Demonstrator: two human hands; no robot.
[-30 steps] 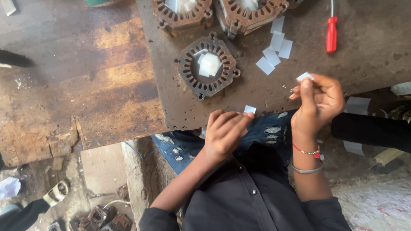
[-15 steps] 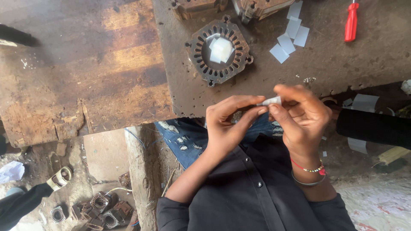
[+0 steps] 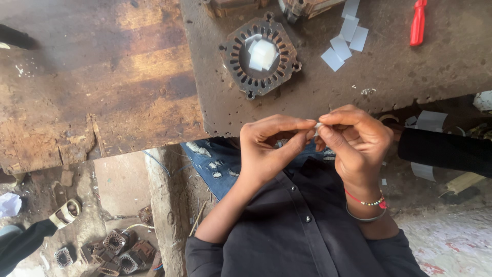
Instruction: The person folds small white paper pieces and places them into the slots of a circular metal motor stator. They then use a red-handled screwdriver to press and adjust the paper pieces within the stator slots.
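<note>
One whole metal ring (image 3: 260, 55) lies on the desk (image 3: 328, 97), with two more cut off at the top edge; four loose paper slips (image 3: 344, 38); one red screwdriver (image 3: 418, 23); two hands (image 3: 269, 146); two bracelets (image 3: 366, 205)

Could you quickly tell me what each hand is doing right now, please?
Left hand: fingers pinched shut on one end of a small white paper slip.
Right hand: fingers pinched shut on the slip's other end.
</note>
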